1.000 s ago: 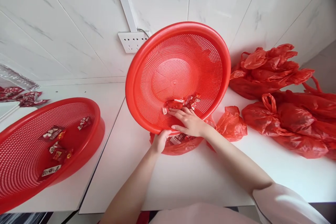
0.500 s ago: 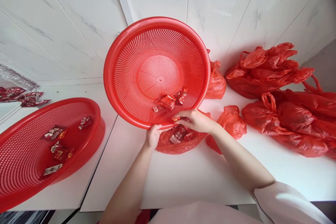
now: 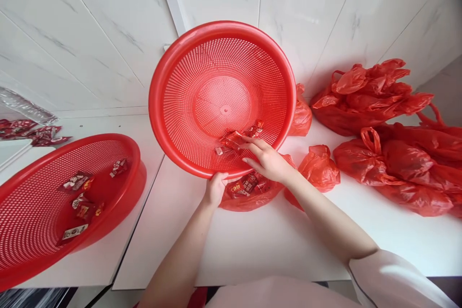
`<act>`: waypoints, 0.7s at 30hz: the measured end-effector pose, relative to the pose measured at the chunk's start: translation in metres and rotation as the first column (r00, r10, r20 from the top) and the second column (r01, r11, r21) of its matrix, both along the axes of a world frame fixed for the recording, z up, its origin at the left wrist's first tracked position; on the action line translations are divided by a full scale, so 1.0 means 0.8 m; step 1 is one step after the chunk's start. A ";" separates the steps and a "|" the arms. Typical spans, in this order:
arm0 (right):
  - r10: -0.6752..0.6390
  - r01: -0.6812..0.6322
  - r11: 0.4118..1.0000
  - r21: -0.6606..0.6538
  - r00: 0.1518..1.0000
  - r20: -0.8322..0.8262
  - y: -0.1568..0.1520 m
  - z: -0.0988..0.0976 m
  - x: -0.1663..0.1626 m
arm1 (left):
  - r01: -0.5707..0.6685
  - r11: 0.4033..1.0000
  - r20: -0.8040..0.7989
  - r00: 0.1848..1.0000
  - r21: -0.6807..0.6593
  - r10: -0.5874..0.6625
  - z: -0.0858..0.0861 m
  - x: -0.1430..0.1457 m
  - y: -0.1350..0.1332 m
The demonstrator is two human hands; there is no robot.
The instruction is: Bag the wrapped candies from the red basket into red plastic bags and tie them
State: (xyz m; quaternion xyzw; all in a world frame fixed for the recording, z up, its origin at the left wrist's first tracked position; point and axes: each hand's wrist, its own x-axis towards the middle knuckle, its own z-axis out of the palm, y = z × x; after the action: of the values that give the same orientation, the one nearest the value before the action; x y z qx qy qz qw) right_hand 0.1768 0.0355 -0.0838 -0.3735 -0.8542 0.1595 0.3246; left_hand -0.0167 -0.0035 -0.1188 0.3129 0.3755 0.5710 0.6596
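A round red mesh basket (image 3: pixel 202 82) is tipped up on its edge, its inside facing me. My left hand (image 3: pixel 215 188) grips its lower rim. My right hand (image 3: pixel 265 159) reaches over the rim into the basket, fingers stretched onto the few wrapped candies (image 3: pixel 236 138) lying at its low side. Just below the rim an open red plastic bag (image 3: pixel 249 195) lies on the white table (image 3: pixel 252 245) with several candies showing inside it.
A second red mesh basket (image 3: pixel 119 147) with several candies stands at the left on another table. Filled red plastic bags (image 3: pixel 382 130) are heaped at the right against the tiled wall. One small red bag (image 3: pixel 319 166) lies beside my right forearm. More candies lie at the far left.
The tilted basket swung left, then slightly back right. My right hand withdrew to the rim over the bag, then reached into the basket again onto the candies. My left hand kept the rim.
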 end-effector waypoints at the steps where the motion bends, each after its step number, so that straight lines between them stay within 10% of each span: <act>1: -0.021 0.021 1.000 0.003 0.999 0.031 0.002 -0.006 -0.001 | 0.016 1.000 -0.012 1.000 -0.003 -0.016 -0.001 0.002 -0.002; 10: -0.074 0.083 0.996 -0.038 0.976 0.207 -0.001 -0.024 -0.016 | 0.072 0.995 -0.013 0.997 -0.063 -0.073 -0.003 0.019 -0.011; 21: 0.013 -0.025 0.991 -0.131 0.995 -0.099 0.008 -0.010 -0.001 | 0.030 0.999 0.003 1.000 -0.042 -0.030 -0.006 0.006 -0.001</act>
State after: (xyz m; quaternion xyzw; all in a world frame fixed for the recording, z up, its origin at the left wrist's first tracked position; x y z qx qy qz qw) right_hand 0.1764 0.0421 -0.0915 -0.3777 -0.8284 0.2368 0.3390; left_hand -0.0120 -0.0041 -0.1240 0.3038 0.3819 0.5535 0.6749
